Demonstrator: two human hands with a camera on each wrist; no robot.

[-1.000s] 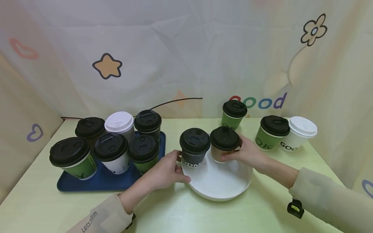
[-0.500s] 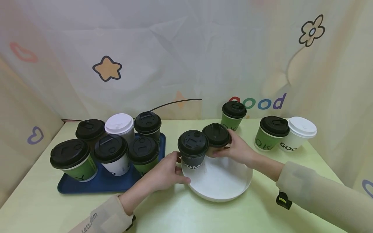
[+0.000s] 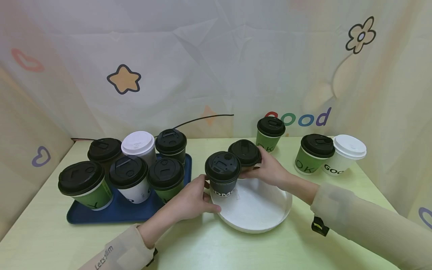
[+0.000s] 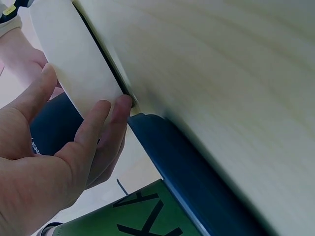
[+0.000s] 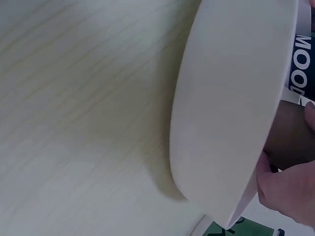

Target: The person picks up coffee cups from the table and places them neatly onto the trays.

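Cartoon-print curtain (image 3: 189, 67), pale tabletop (image 3: 189, 247). Right hand (image 3: 270, 170) grips the brown cup (image 3: 244, 152) at the white plate (image 3: 258, 212), left hand (image 3: 192, 199) holds the plate's edge. Looks like placing; next probably wants a gentle settle, no nudging the grey cup (image 3: 222, 172) between hands.

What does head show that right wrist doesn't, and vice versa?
Head only: blue tray with six lidded cups, the white-lidded cup at far right, the star on the backdrop.
Right wrist only: clearly readable letters MOO on the dark cup.
Both: right hand holding the brown cup, the dark cup beside it, the white plate, the tabletop.
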